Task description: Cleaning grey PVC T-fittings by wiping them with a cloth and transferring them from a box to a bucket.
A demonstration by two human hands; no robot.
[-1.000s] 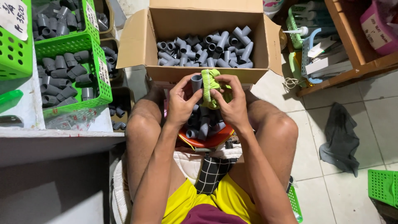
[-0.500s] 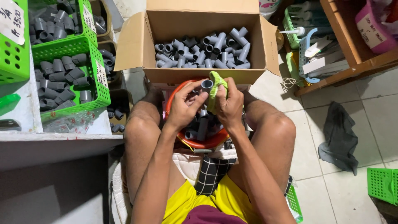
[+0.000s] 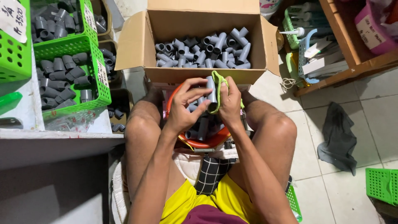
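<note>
Head view, one moment. Grey pipe fitting [image 3: 211,90] held between both hands over the lap, just in front of the cardboard box [image 3: 199,74]. Long axis runs near 12 to 6 o'clock, upper end leaning slightly toward 11. Which end is the socket: cannot tell, neither opening faces the camera.

Left hand [image 3: 183,108]: fingers curled around the fitting's left side, thumb across it, clamped on it. Right hand [image 3: 229,103]: closed on a yellow-green cloth [image 3: 219,83], pressing it against the fitting's right side. The cloth wraps the right flank, so that side of the fitting is hidden; its lower end is covered by fingers.

Below the hands, at 6 o'clock, an orange basin [image 3: 206,141] with more grey fittings. Most of its rim and contents are masked by hands and wrists; count not readable.

Cardboard box at 12 o'clock, flaps open, filled with grey tee-shaped fittings lying at mixed angles.

Green baskets [image 3: 99,89] at 9 to 10 o'clock on a shelf, holding grey elbow pieces; the far-left basket is cut by the frame edge.

Dark grey rag [image 3: 340,137] on the tiled floor at 3 o'clock. Another green basket [image 3: 381,184] at 4 o'clock, partly cut off.
</note>
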